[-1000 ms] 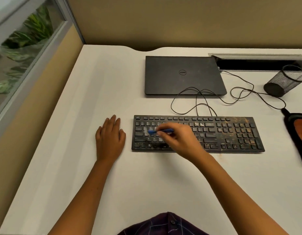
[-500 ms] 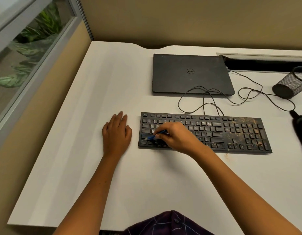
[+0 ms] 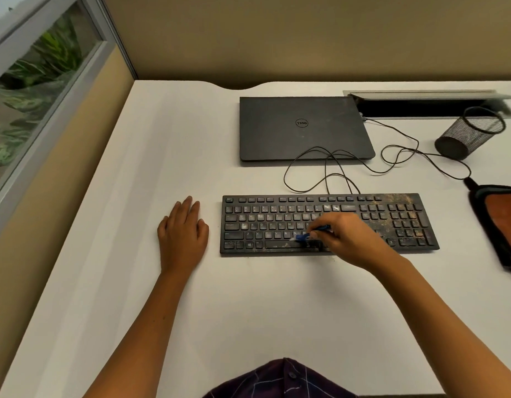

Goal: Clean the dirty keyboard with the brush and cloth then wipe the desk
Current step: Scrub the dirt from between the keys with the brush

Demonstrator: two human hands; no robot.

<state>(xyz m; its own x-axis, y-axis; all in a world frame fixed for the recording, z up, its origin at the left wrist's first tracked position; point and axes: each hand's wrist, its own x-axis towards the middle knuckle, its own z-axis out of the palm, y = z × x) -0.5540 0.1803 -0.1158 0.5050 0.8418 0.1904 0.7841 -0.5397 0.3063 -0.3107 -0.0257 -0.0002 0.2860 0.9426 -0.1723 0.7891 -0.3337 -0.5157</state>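
My left hand (image 3: 183, 239) lies flat on the desk (image 3: 248, 305), just left of the keyboard (image 3: 392, 222); my right hand (image 3: 349, 239) holds a brush (image 3: 311, 233) over its keys. Laptop (image 3: 303, 129) behind, cloth (image 3: 504, 222) right, cup (image 3: 467, 133) beyond.

Counter (image 3: 139, 282): plain white. Keyboard (image 3: 277, 214): black, pale legends, brown-tan grime speckle heaviest at right end. Brush (image 3: 309, 234): blue, pale bristle tip. Cloth (image 3: 504, 216), right edge: orange centre, black border. Laptop (image 3: 277, 133): matte dark grey, ring logo. Pen cup (image 3: 467, 133): black mesh. Cable (image 3: 306, 168): black. Shirt (image 3: 280, 380): dark purple, thin pale check lines. Wall (image 3: 306, 38): tan.
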